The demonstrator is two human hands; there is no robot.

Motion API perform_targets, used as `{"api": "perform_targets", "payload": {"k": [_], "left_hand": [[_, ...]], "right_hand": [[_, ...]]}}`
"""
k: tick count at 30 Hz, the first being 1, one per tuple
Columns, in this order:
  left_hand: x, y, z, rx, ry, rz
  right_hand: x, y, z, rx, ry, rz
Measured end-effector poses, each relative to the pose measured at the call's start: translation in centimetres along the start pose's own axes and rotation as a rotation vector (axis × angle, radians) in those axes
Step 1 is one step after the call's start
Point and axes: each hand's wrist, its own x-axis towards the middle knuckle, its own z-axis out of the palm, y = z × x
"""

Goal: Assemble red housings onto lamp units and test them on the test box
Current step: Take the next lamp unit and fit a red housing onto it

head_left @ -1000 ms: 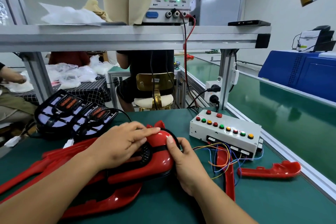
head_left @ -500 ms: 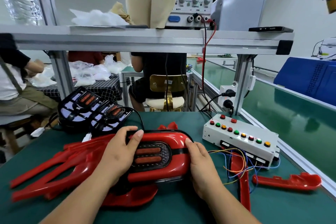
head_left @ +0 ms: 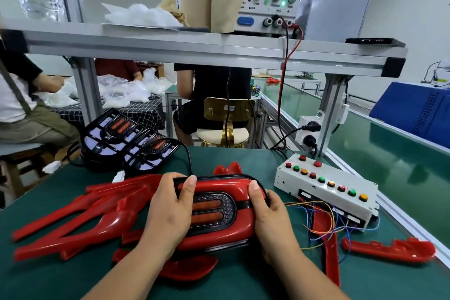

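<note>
— Now, where is the lamp (head_left: pixel 214 209), and how do we have it?

— Low over the green surface (head_left: pixel 243 282), face up towards us, above a pile of loose housings (head_left: pixel 80 217). Whether it rests on them or we carry it, we cannot tell. A red housing (head_left: pixel 219 184) frames its dark centre and two amber bars. The left grip (head_left: pixel 168 212) clasps the left end, thumb on the face, fingers curled over the far edge. The right grip (head_left: pixel 270 221) clasps the right end, thumb on the red rim, its other fingers hidden behind.

— How will it handle?

— We judge it light and stiff. It is glossy moulded plastic, so likely slippery. The thin rim and any snap tabs seem the parts that could crack if we twist. The lens would probably show smudges or scratches.

— So where should we hold it?

— At the two ends, as we do, pressing evenly on the red rim and keeping off the lens.

— And our arms?

— Both forearms come in from the bottom edge, wrists roughly level, palms turned towards each other. The test box (head_left: pixel 326 187) lies just right of the right grip, with coloured wires (head_left: pixel 316 212) trailing from it towards us.
</note>
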Motion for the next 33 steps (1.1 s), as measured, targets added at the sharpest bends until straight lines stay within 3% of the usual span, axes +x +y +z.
{"api": "perform_targets", "payload": {"k": [4,9,13,16,19,28,33], "left_hand": [[0.4,0.5,0.1,-0.041,0.001,-0.006],[1.1,0.7,-0.2,-0.413,-0.201,-0.19],[1.5,0.6,-0.9,-0.405,-0.312,-0.219],[0.8,0.8,-0.8,-0.39,-0.301,-0.249],[-0.4,1.0,-0.7,-0.294,-0.252,-0.174],[0.0,0.8,-3.8,0.006,-0.351,-0.064],[-0.6,1.3,-3.2,-0.098,-0.38,-0.165]], "right_hand": [[0.1,-0.1,0.2,-0.016,0.028,-0.016],[0.1,-0.5,0.5,0.019,0.058,0.041],[0.4,-0.9,0.2,0.065,0.069,0.105],[0.2,-1.0,0.1,0.065,0.072,0.123],[0.1,-1.2,0.1,0.084,0.087,0.144],[0.3,-2.5,-0.9,0.149,0.135,0.19],[0.4,-2.7,-1.2,0.136,0.175,0.166]]}}
